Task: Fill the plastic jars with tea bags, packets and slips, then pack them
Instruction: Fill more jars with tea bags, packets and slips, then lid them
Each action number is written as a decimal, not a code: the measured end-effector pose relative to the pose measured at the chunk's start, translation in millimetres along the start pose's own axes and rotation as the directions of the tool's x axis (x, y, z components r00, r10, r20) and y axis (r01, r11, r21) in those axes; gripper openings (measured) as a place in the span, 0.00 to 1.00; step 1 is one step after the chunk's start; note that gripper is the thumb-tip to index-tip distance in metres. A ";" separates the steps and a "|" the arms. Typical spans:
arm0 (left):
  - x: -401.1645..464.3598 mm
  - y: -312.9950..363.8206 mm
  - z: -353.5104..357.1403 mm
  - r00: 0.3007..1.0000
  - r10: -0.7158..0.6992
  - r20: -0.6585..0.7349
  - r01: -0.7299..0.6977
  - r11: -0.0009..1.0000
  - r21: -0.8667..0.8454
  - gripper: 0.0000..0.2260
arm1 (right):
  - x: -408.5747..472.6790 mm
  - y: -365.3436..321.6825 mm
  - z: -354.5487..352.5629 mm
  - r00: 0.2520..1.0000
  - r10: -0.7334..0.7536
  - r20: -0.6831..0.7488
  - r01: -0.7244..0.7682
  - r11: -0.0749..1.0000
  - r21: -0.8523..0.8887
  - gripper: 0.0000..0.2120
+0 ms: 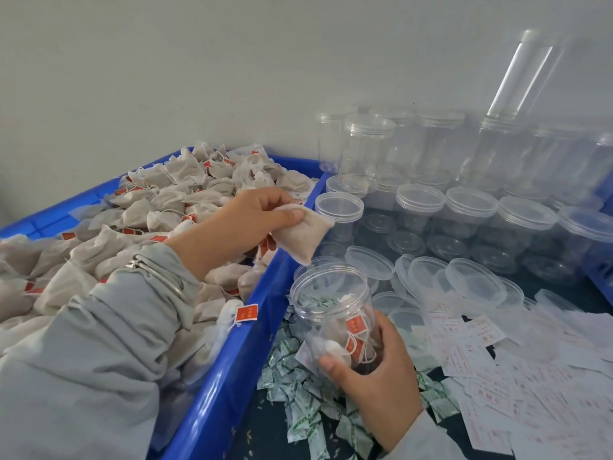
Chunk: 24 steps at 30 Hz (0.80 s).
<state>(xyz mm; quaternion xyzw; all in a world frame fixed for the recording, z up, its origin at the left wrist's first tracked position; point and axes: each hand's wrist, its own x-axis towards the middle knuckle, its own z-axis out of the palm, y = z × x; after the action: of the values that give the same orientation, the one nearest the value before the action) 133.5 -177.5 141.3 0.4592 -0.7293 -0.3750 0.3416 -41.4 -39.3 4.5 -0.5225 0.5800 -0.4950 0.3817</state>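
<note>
While pinching a tea bag, left hand.

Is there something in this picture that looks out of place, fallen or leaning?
One tall clear jar leans tilted atop the upright empty jars at the back, against the wall. Also, one red-tagged tea bag hangs over the blue crate's rim. Nothing looks damaged.

a small packing workshop or hand-assembly station is shown. a blue plastic crate is heaped with identical tea bags bearing red tags, goods in bulk rather than household amounts. rows of empty clear jars are stacked against a plain white wall, with loose lids laid in front. piles of green-printed packets and printed paper slips are spread over the dark work surface.
</note>
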 end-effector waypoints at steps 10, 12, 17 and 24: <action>-19.9 14.3 24.6 0.940 0.012 0.342 -0.090 0.973 0.212 0.04 | 1.1 -1.0 4.4 0.998 -0.028 -0.056 0.030 0.999 0.021 0.45; -21.6 14.3 29.8 0.927 0.003 0.375 -0.069 0.984 0.164 0.02 | 1.2 -0.9 4.8 0.997 -0.036 -0.062 0.037 0.999 0.010 0.43; -21.8 13.9 38.0 0.906 -0.058 0.419 0.028 0.997 0.078 0.04 | 3.1 0.6 4.5 0.997 -0.027 -0.070 0.029 0.999 0.027 0.45; -11.6 13.4 18.8 0.977 -0.021 0.212 0.018 1.000 0.017 0.08 | 1.6 -0.3 5.1 0.997 -0.026 -0.078 0.028 0.999 0.022 0.45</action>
<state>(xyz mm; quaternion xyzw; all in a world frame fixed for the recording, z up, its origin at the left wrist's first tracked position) 116.1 -158.4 142.0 0.4262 -0.7597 -0.4197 0.2550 -36.6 -41.7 3.7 -0.5062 0.5815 -0.5268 0.3579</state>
